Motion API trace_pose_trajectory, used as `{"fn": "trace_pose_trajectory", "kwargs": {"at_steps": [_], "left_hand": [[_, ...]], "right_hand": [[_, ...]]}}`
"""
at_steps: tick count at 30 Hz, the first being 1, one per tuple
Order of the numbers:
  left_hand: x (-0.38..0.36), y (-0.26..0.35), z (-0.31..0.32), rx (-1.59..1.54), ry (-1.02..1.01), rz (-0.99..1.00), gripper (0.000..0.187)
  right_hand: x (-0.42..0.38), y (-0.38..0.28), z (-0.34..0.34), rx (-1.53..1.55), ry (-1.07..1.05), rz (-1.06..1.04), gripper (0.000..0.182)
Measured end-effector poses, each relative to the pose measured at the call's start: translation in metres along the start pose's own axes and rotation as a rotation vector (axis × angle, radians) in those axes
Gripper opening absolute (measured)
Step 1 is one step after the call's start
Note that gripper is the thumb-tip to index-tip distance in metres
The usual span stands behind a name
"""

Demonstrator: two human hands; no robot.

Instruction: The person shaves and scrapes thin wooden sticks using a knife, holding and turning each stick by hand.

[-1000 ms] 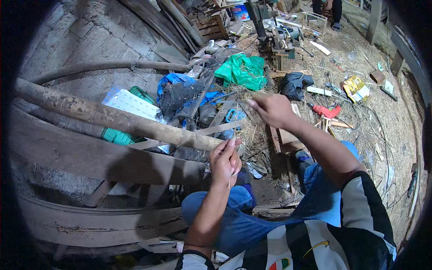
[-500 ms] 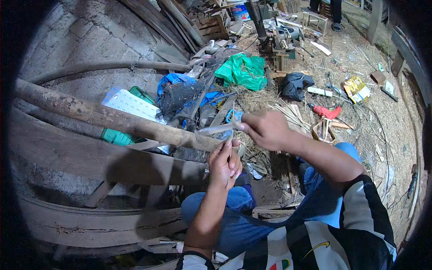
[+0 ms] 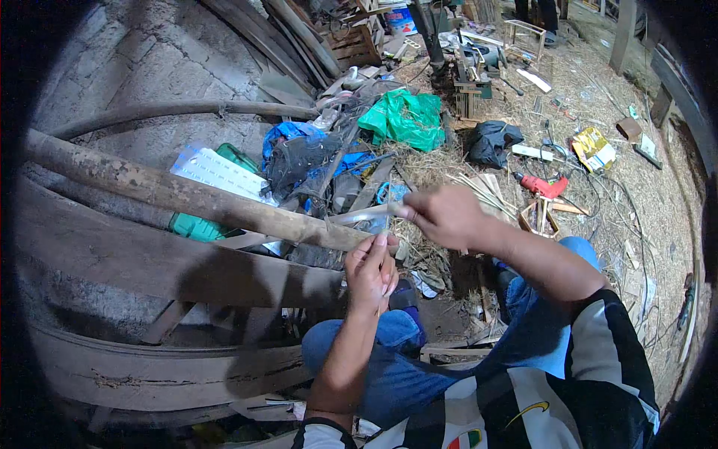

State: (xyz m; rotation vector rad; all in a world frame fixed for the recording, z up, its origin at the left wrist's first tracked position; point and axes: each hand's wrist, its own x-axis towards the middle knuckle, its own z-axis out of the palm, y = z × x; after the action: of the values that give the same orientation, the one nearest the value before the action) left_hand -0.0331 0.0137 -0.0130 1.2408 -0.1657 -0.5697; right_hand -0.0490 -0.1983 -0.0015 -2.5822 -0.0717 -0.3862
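My right hand [image 3: 449,215] is closed around a knife, its handle hidden in the fist. The pale blade [image 3: 360,215] points left, just above the end of a long round pole [image 3: 217,208]. Below it, my left hand [image 3: 369,271] pinches a thin strip [image 3: 387,222], probably wood or bamboo, which stands upright and crosses the blade near the right fist. Most of the strip's lower part is hidden by the fingers. Both hands are in front of my knees, close together.
Wooden planks [image 3: 149,374] run along the left below the pole. A green plastic bag [image 3: 404,120], a black bag [image 3: 493,142] and a red drill [image 3: 540,185] lie on the straw-strewn floor, with thin sticks [image 3: 482,193] nearby. Another person's legs [image 3: 540,13] show at the back.
The knife and my right hand have shifted very slightly at the strip. My left hand keeps nearly the same place, still pinching the strip.
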Motion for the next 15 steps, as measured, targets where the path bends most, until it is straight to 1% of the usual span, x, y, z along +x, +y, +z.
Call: {"fn": "trace_pose_trajectory", "kwargs": {"at_steps": [2, 3, 4, 6, 7, 8, 10, 12, 14, 15], "left_hand": [[0.0, 0.002, -0.001, 0.025, 0.0, 0.01, 0.027], [-0.002, 0.001, -0.001, 0.047, -0.002, 0.022, 0.027], [-0.002, 0.001, -0.001, 0.046, -0.004, 0.022, 0.027], [-0.002, 0.001, -0.001, 0.08, 0.017, 0.007, 0.028], [-0.001, 0.002, -0.001, 0.081, 0.014, 0.011, 0.028], [-0.001, 0.001, -0.002, 0.087, 0.01, 0.009, 0.028], [0.0, 0.0, -0.003, 0.097, 0.008, -0.002, 0.028], [0.0, -0.001, -0.003, 0.092, 0.015, 0.012, 0.028], [0.002, -0.005, -0.005, 0.105, 0.017, 0.002, 0.028], [0.003, -0.006, -0.005, 0.12, 0.023, -0.009, 0.028]], "right_hand": [[-0.006, -0.007, 0.002, 0.014, -0.057, -0.043, 0.041], [0.0, 0.004, 0.008, -0.006, -0.013, 0.007, 0.042], [0.005, 0.012, 0.005, -0.008, -0.012, 0.008, 0.042], [0.011, 0.021, -0.001, 0.043, -0.025, 0.124, 0.041], [0.008, 0.017, 0.001, 0.094, 0.039, 0.064, 0.039], [0.005, 0.012, 0.003, 0.093, 0.04, 0.063, 0.039], [-0.001, 0.0, 0.003, 0.009, -0.078, -0.023, 0.043], [0.005, 0.012, 0.005, -0.002, -0.066, -0.022, 0.043], [0.011, 0.016, -0.003, 0.015, -0.096, 0.116, 0.044], [0.01, 0.014, 0.0, -0.011, -0.031, 0.074, 0.046]]}}
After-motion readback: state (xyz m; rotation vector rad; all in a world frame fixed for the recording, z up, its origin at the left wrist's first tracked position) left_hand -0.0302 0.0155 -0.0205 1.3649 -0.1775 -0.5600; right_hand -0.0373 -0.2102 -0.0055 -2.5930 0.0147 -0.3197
